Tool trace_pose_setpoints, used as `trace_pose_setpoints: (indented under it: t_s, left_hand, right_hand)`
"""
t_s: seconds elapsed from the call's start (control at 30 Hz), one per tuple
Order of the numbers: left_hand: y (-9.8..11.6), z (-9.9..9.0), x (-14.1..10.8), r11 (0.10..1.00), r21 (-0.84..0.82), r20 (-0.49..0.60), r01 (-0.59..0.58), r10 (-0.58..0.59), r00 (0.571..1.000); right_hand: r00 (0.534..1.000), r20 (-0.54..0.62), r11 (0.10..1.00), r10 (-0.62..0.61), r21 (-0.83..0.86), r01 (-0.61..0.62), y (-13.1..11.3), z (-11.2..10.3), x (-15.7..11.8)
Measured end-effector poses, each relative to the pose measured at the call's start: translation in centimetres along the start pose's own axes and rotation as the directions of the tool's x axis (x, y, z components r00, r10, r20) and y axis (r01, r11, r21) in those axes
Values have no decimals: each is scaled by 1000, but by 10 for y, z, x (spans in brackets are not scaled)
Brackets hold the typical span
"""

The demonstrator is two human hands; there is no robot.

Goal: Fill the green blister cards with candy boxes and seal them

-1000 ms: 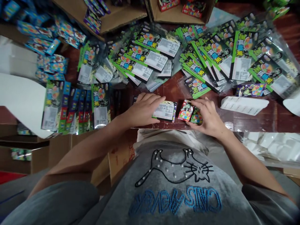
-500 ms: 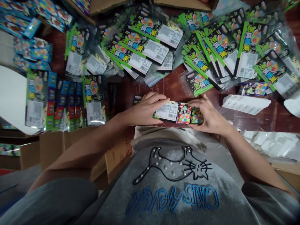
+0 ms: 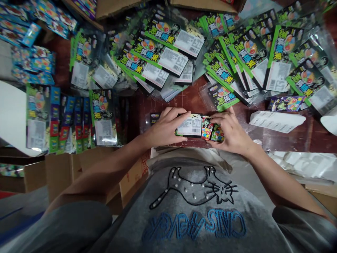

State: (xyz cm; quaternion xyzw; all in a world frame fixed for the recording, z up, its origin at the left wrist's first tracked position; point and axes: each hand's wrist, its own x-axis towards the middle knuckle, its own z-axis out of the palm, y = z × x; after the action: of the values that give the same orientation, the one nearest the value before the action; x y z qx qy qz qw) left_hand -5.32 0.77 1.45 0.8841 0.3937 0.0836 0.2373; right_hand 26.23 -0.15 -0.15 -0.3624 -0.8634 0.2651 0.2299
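Note:
At the table's front edge, a black candy package [image 3: 189,125] with a white barcode label lies flat in a clear plastic sleeve. My left hand [image 3: 167,126] is closed over its left part, thumb and fingers on its two long edges. A small red candy box [image 3: 206,128] touches the package's right end, slightly tilted. Beside it sits a small green and black candy box [image 3: 217,133], partly covered by my right hand [image 3: 233,131]. The right fingers and thumb pinch these small boxes from above and below.
Many similar flat packages [image 3: 158,45] in clear sleeves are heaped across the back. Filled packs [image 3: 102,116] stand in a row at left, below blue packets [image 3: 33,59]. A purple packet [image 3: 286,103] and a white paper piece [image 3: 277,121] lie at right. Cardboard boxes [image 3: 59,175] are below the edge.
The red and green boxes have turned a little and moved slightly left against the package's end, with my right hand. My left hand stays on the package, which lies straighter. The view has shifted slightly.

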Motion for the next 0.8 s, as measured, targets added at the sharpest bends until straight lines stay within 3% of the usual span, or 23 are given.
trace_pose_setpoints:
  t_s: [0.13,0.23,0.37,0.57,0.8]
  left_hand:
    - [1,0,5,1000,5,28,-27,27,999]
    - [1,-2,8,1000,2,54,11,-11,998]
    - [4,-3,12,999,0,78,50,-50,996]
    - [7,0,19,1000,-27,80,2,1,997]
    - [8,3,16,996,-34,29,83,-82,996]
  right_hand:
    - [991,134,998,-12,58,4,5,-4,5]
    - [986,168,998,11,61,-21,10,-12,2]
    - [987,151,999,50,6,-51,14,-24,-7]
    - [990,135,996,-42,78,32,23,-17,4]
    - [1000,16,999,-4,42,3,26,-24,4]
